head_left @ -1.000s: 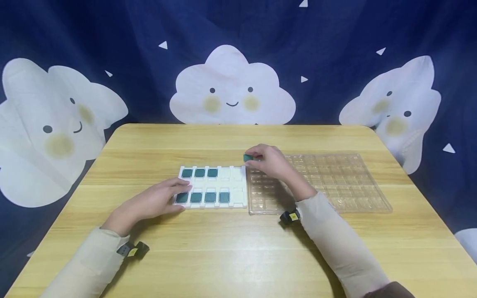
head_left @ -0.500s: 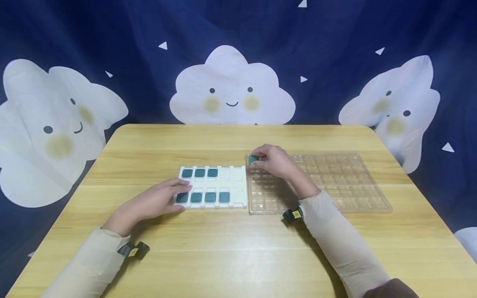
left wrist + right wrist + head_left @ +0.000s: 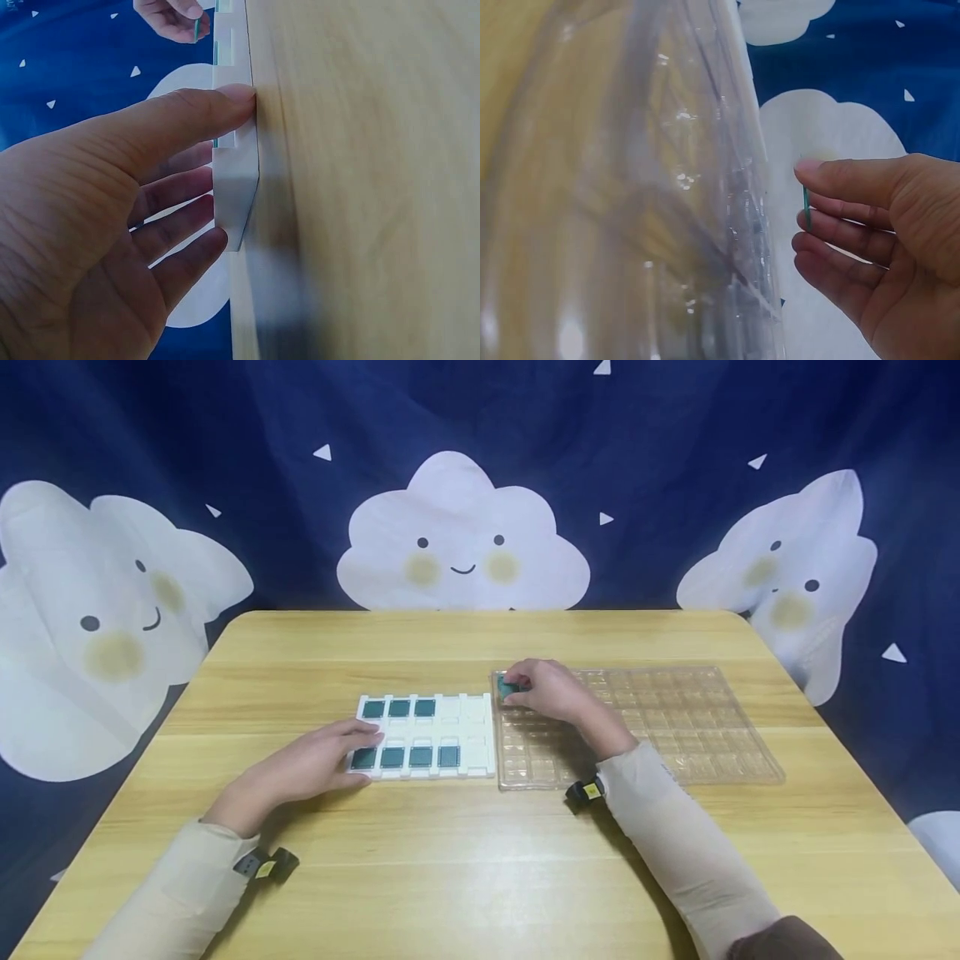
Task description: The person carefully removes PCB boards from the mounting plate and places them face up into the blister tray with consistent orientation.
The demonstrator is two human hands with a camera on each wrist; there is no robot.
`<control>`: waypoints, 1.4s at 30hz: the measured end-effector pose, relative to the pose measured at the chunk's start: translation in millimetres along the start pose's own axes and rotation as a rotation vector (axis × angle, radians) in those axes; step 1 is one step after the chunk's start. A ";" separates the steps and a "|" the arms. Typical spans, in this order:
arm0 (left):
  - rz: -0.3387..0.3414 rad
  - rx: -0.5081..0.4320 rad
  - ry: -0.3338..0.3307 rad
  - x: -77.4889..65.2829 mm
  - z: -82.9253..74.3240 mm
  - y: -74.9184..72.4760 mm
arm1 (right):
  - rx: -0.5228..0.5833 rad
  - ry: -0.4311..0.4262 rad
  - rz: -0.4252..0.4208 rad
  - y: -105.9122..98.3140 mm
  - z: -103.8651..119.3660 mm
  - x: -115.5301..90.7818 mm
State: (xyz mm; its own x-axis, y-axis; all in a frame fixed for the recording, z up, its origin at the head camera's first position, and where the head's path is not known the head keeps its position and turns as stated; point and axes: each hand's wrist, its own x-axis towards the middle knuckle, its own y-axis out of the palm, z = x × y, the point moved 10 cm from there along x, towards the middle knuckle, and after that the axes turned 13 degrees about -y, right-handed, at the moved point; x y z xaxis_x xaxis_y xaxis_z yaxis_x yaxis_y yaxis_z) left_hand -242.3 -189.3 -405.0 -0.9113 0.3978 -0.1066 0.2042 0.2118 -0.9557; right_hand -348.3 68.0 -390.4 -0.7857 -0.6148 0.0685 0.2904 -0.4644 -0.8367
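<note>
My right hand (image 3: 553,692) pinches a thin green square chip (image 3: 506,687) between thumb and fingers, over the far-left corner of the clear plastic tray (image 3: 675,722). In the right wrist view the chip (image 3: 806,206) appears edge-on, just apart from the tray's side. My left hand (image 3: 307,764) grips the left end of a white tray (image 3: 468,731), its thumb (image 3: 187,116) along the near side. Green chips sit in both rows of the white tray, three in the far row and several in the near row; the pockets at its right end hold none.
The two trays lie side by side on a wooden table (image 3: 465,868), nearly touching. A dark blue curtain (image 3: 637,435) with white clouds hangs behind the table's far edge. Each sleeve has a small black camera (image 3: 585,793) at the wrist.
The right hand has carried the chip right from the gap between the trays to the clear tray's far-left corner, then slightly down. The left hand stays on the white tray.
</note>
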 end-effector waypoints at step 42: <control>0.010 -0.012 -0.008 -1.4 1.4 1.0 | -0.085 -0.014 0.074 15.0 -2.4 -0.9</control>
State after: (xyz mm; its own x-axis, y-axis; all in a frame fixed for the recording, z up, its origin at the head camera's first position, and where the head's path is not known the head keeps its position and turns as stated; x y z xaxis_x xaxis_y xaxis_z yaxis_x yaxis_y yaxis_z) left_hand -241.3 -190.9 -406.3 -0.9121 0.3927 -0.1179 0.2173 0.2191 -0.9512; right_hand -344.5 63.2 -404.4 -0.7558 -0.6547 0.0119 0.2998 -0.3622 -0.8826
